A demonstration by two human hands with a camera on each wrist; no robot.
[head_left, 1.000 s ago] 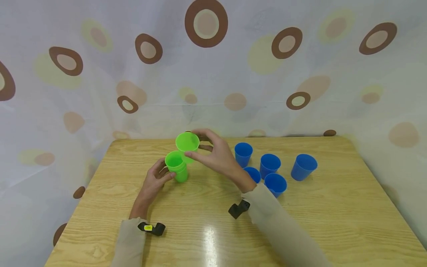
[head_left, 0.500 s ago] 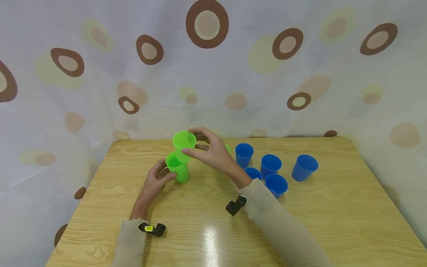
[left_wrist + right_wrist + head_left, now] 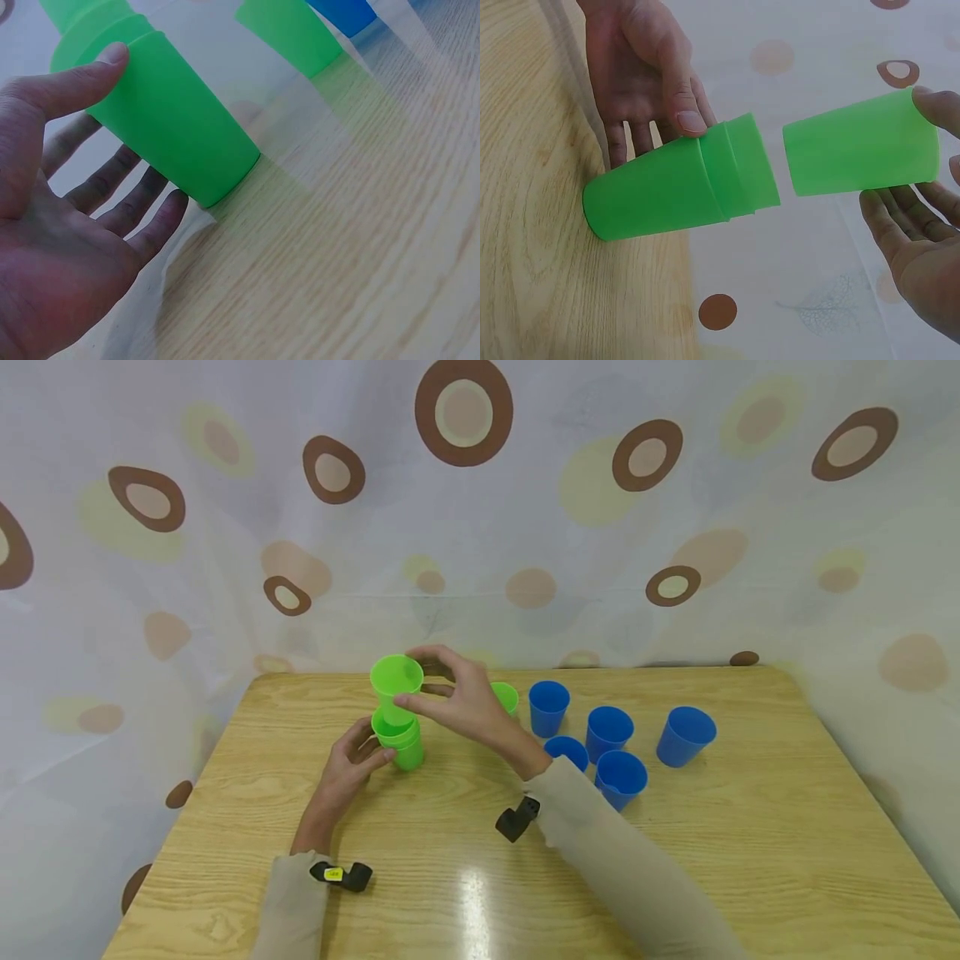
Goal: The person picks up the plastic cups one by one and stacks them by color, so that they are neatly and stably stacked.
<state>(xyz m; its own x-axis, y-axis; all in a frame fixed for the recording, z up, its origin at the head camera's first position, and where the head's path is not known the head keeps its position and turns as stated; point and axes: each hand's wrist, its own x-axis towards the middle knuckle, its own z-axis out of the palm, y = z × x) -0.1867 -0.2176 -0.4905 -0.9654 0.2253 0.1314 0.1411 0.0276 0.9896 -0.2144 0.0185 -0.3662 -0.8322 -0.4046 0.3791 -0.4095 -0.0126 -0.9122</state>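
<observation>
A stack of nested green cups (image 3: 407, 752) stands upright on the wooden table. My left hand (image 3: 351, 766) holds it from the left, with the thumb on the near side and fingers behind; the left wrist view shows the thumb (image 3: 101, 69) near the upper rims. Over the stack, my right hand (image 3: 471, 700) pinches a single green cup (image 3: 396, 673) near its rim, mouth up. In the right wrist view, a small gap separates the base of this cup (image 3: 855, 146) from the top rim of the stack (image 3: 656, 187).
Another green cup (image 3: 506, 695) stands behind my right hand, partly hidden by it. Several blue cups stand upright to the right, one blue cup (image 3: 686, 737) set apart from the others. A patterned curtain (image 3: 480, 627) hangs along the table's back edge.
My right hand has moved left with its green cup, from beside the stack to over its mouth. The green cup behind that hand has come into view. The left hand stays put.
</observation>
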